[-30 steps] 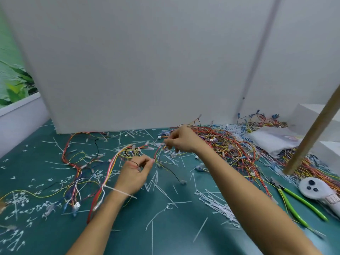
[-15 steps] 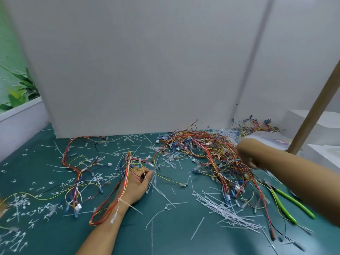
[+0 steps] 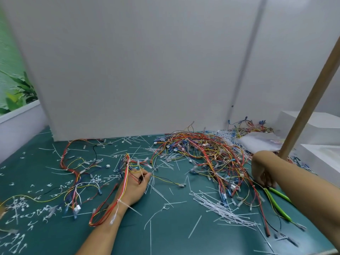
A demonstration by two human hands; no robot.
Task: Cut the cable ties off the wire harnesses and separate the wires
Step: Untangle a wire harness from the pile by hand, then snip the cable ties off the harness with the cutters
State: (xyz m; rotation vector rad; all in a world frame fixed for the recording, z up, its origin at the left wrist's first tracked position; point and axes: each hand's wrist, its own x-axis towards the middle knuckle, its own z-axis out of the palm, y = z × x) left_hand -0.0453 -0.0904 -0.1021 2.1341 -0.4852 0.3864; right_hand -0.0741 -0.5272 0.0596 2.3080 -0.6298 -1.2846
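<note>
My left hand [image 3: 132,188] rests on the green mat [image 3: 165,236] and grips a red, yellow and white wire harness [image 3: 127,168]. The harness runs back over my wrist in a loop, with a white cable tie [image 3: 120,203] still round it. My right hand [image 3: 262,174] is far to the right, fingers pointing down at the head of the green-handled cutters [image 3: 276,202]. Motion blur hides whether it holds them. A big tangled pile of harnesses [image 3: 202,153] lies between my two hands.
Loose wires [image 3: 73,173] spread across the left of the mat. Cut cable ties [image 3: 222,210] lie in a heap at front right, with white scraps everywhere. A wooden pole [image 3: 305,107] leans at right beside white foam blocks [image 3: 320,126] and a white bag [image 3: 257,142]. A white board [image 3: 147,70] stands behind.
My right hand has left the harness near my left hand and swung right, down to the green cutters. My left hand stays on the harness.
</note>
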